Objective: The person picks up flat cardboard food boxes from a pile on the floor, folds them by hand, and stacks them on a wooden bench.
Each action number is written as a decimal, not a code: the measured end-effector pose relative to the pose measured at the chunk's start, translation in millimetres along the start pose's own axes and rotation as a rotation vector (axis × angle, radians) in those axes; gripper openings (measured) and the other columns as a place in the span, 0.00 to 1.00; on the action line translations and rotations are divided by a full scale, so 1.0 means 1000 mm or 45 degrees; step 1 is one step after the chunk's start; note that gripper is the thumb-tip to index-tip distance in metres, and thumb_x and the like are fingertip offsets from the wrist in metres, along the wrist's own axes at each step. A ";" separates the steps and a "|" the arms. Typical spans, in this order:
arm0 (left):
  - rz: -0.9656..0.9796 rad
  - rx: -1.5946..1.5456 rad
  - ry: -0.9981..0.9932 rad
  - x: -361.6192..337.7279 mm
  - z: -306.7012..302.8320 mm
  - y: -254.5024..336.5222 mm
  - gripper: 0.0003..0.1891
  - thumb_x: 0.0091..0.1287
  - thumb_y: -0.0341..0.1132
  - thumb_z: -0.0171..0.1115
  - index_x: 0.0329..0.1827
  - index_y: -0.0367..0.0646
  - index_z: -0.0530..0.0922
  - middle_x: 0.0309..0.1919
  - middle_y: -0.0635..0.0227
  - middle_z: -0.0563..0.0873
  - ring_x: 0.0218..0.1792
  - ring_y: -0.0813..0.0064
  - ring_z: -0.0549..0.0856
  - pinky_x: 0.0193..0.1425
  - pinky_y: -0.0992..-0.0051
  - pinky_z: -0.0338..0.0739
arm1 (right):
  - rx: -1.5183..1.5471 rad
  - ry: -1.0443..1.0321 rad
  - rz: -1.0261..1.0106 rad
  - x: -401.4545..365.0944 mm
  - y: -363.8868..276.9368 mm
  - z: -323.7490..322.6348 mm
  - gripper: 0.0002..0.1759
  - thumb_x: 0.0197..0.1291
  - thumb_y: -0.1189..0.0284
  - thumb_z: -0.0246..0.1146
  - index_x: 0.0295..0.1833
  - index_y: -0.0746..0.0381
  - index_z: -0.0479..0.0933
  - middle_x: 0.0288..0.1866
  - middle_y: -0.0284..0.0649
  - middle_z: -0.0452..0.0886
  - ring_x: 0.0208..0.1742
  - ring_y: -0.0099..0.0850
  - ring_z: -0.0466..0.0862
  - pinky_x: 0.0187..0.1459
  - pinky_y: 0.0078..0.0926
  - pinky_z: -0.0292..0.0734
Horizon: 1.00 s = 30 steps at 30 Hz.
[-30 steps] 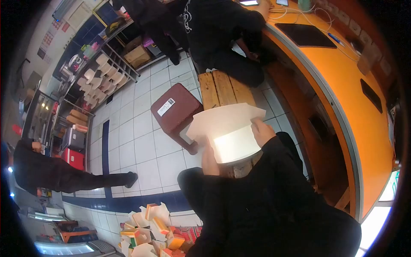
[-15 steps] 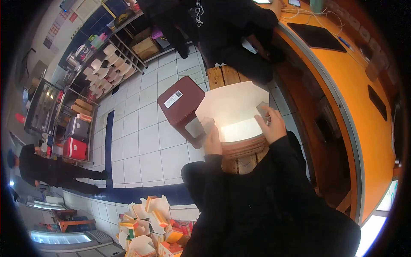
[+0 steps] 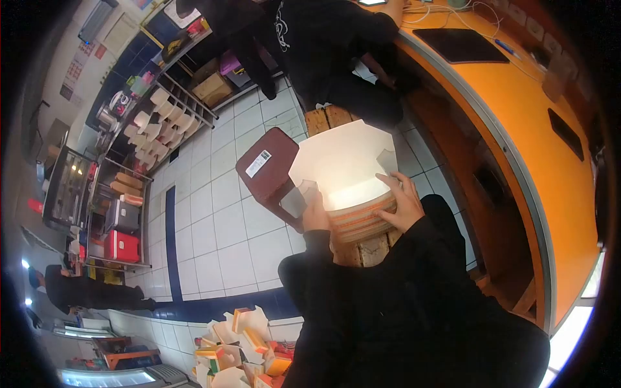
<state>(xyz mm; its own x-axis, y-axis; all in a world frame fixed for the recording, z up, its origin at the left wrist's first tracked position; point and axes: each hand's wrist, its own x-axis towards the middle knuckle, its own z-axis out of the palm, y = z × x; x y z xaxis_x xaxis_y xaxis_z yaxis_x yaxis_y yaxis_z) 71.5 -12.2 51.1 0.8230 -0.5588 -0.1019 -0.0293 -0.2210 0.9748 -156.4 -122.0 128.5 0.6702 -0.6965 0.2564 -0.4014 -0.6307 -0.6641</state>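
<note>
A stack of cardboard pieces (image 3: 362, 223), white inside with orange edges, lies on a wooden bench (image 3: 374, 251) before me. The top piece (image 3: 343, 155) has its broad back panel raised and side flaps partly folded. At its left side, my left hand (image 3: 317, 212) touches the edge near the flap, fingers close together; what they hold, if anything, is hidden. My right hand (image 3: 404, 202) is at the right side, thumb and fingers spread apart against the stack and the top piece's edge. A dark red stool (image 3: 270, 165) with a white label stands left of the bench.
Folded boxes (image 3: 239, 349) are piled on the floor at lower left. An orange counter (image 3: 517, 129) curves along the right. One person (image 3: 336, 58) sits ahead, another stands behind, and a third (image 3: 90, 291) is at far left. Shelves (image 3: 162, 129) line the left.
The view has shifted slightly. My right hand has moved down the right side, its thumb now lower on the stack, and the right flap is no longer between its fingers.
</note>
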 end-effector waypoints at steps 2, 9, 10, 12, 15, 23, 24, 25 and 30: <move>-0.046 -0.026 -0.019 0.010 -0.002 -0.014 0.28 0.73 0.49 0.52 0.55 0.27 0.77 0.48 0.59 0.84 0.47 0.73 0.82 0.50 0.77 0.74 | 0.108 -0.001 0.023 -0.002 -0.004 -0.003 0.49 0.41 0.64 0.78 0.72 0.48 0.62 0.69 0.52 0.58 0.70 0.52 0.59 0.68 0.44 0.60; -0.052 -0.007 -0.001 0.024 0.002 -0.008 0.31 0.70 0.55 0.49 0.46 0.28 0.80 0.35 0.51 0.85 0.42 0.61 0.82 0.49 0.67 0.72 | -0.174 0.027 0.002 -0.005 0.006 0.000 0.56 0.38 0.67 0.79 0.74 0.48 0.57 0.71 0.52 0.56 0.71 0.53 0.59 0.68 0.45 0.60; -0.078 -0.048 -0.004 0.023 0.002 -0.004 0.31 0.69 0.56 0.49 0.44 0.28 0.80 0.31 0.53 0.84 0.39 0.62 0.82 0.46 0.67 0.72 | -0.089 0.027 0.020 -0.006 0.007 0.000 0.56 0.38 0.67 0.79 0.75 0.48 0.56 0.71 0.52 0.56 0.71 0.53 0.59 0.68 0.44 0.59; -0.104 -0.017 -0.025 0.018 0.001 0.008 0.32 0.69 0.57 0.49 0.42 0.28 0.80 0.30 0.53 0.83 0.37 0.62 0.82 0.45 0.67 0.72 | -0.001 0.026 0.038 -0.007 0.009 0.000 0.57 0.38 0.67 0.79 0.75 0.49 0.55 0.71 0.51 0.55 0.71 0.52 0.58 0.69 0.44 0.59; -0.141 0.057 -0.037 0.011 0.001 0.026 0.32 0.68 0.58 0.48 0.39 0.29 0.80 0.28 0.55 0.82 0.34 0.63 0.82 0.41 0.67 0.72 | 0.019 0.032 0.058 -0.011 0.015 0.003 0.58 0.39 0.67 0.79 0.76 0.49 0.52 0.71 0.51 0.55 0.72 0.51 0.58 0.69 0.44 0.58; -0.035 0.149 0.067 0.016 0.005 0.026 0.34 0.68 0.60 0.47 0.38 0.29 0.80 0.30 0.52 0.83 0.35 0.60 0.82 0.41 0.65 0.72 | 0.062 0.002 0.179 -0.021 0.029 0.016 0.64 0.41 0.68 0.78 0.78 0.42 0.42 0.72 0.50 0.53 0.73 0.54 0.55 0.69 0.52 0.56; -0.103 0.146 0.026 0.013 0.003 0.032 0.34 0.68 0.60 0.47 0.40 0.29 0.80 0.33 0.51 0.84 0.38 0.60 0.82 0.44 0.65 0.72 | 0.063 0.001 0.179 -0.022 0.028 0.016 0.64 0.41 0.68 0.78 0.78 0.42 0.42 0.72 0.50 0.53 0.73 0.54 0.55 0.69 0.52 0.56; -0.172 0.141 -0.015 0.010 0.003 0.037 0.34 0.68 0.59 0.47 0.42 0.28 0.80 0.36 0.50 0.84 0.41 0.59 0.82 0.48 0.65 0.71 | 0.088 -0.014 0.172 -0.022 0.027 0.015 0.64 0.41 0.68 0.78 0.78 0.41 0.41 0.73 0.50 0.52 0.73 0.54 0.55 0.69 0.53 0.56; -0.064 0.161 0.006 0.014 0.004 0.028 0.34 0.69 0.59 0.45 0.43 0.29 0.80 0.37 0.50 0.84 0.42 0.60 0.81 0.50 0.67 0.71 | -0.018 -0.096 0.250 -0.024 0.022 0.013 0.64 0.41 0.68 0.78 0.78 0.38 0.41 0.74 0.50 0.50 0.74 0.53 0.55 0.68 0.56 0.56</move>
<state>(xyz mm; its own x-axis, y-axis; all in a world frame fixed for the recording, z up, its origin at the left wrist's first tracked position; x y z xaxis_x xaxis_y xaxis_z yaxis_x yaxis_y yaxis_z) 79.7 -29.6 76.5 0.8280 -0.5407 -0.1484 -0.0593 -0.3477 0.9357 -173.0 -114.6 98.9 0.6230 -0.7791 0.0696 -0.5370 -0.4907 -0.6862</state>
